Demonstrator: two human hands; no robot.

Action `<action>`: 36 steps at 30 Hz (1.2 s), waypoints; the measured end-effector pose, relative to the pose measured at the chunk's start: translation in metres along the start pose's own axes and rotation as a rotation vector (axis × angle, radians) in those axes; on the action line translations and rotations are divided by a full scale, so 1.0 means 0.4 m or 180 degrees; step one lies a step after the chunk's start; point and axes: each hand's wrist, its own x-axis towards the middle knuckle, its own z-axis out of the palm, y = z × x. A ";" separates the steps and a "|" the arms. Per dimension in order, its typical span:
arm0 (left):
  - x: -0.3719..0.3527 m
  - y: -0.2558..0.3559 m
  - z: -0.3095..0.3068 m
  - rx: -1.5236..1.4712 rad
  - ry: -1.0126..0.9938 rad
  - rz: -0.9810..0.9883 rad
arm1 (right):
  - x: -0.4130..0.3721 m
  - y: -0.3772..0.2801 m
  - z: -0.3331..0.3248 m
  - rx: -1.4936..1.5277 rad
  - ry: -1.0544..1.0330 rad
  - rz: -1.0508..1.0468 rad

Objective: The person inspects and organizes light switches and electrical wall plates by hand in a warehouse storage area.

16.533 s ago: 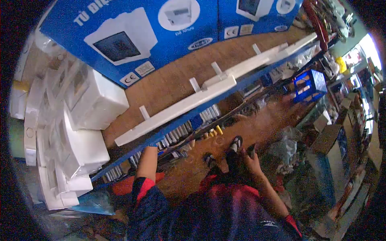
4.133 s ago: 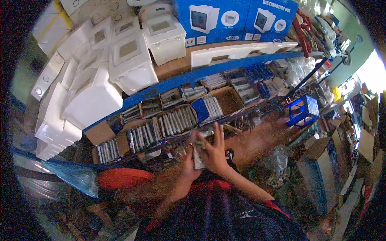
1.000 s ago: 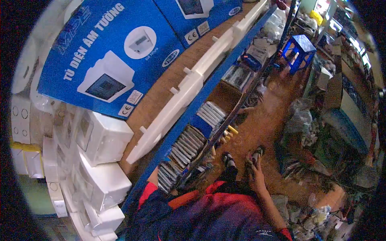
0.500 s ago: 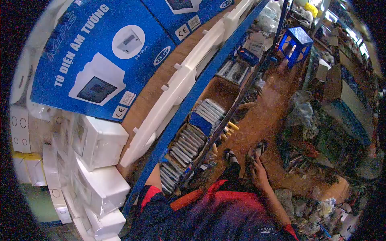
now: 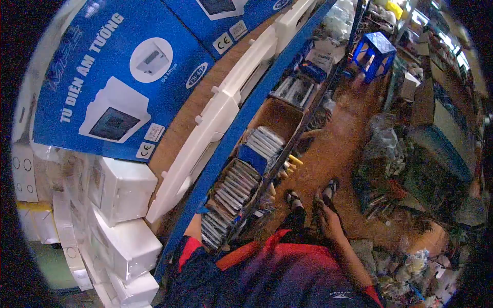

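Observation:
My left hand (image 5: pixel 193 226) is mostly hidden; only the wrist shows below a blue shelf edge (image 5: pixel 226 142), beside a row of grey packets (image 5: pixel 216 226). Whether it holds anything is hidden. My right hand (image 5: pixel 327 218) hangs low in front of my body, above the brown floor near my sandalled feet. Its fingers point forward, dim and blurred, so their grip is unclear. Above the grey packets stand more upright packets in a carton (image 5: pixel 237 185), then white packets (image 5: pixel 266 142) beside an open brown box (image 5: pixel 277 119).
Blue printed cartons (image 5: pixel 102 77) lie at upper left, with white boxes (image 5: pixel 128 192) stacked below. A long white plastic frame (image 5: pixel 215 115) lies along the shelf. A blue stool (image 5: pixel 379 49) stands on the floor at upper right. Plastic-wrapped clutter (image 5: pixel 382 141) lines the right side.
The view has shifted slightly, so the cartons and shelf sit a little further left. Both hands stay in nearly the same places.

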 end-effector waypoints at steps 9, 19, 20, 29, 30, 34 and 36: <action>-0.078 0.365 -0.145 0.0922 -0.1466 -0.1065 | -0.007 -0.092 -0.025 -0.0582 0.0198 -0.0258; -0.052 0.041 -0.020 -0.0064 0.0037 0.0255 | 0.002 -0.058 -0.006 -0.1062 0.0233 -0.0321; -0.049 0.036 -0.020 -0.0093 0.0093 0.0318 | 0.005 -0.066 -0.006 -0.0883 0.0147 -0.0267; -0.098 0.041 0.079 0.0562 0.0444 0.0445 | 0.032 -0.074 0.000 -0.0910 0.0184 -0.0429; -0.095 0.010 0.091 0.0730 0.0589 0.0694 | 0.025 -0.105 -0.007 -0.0922 0.0279 -0.0413; -0.136 0.013 0.069 0.0007 0.0489 0.0536 | 0.037 -0.059 -0.012 0.0024 0.0018 0.0239; -0.150 0.042 0.046 -0.0417 0.0331 0.0194 | 0.037 -0.107 -0.020 -0.0303 0.0040 0.0030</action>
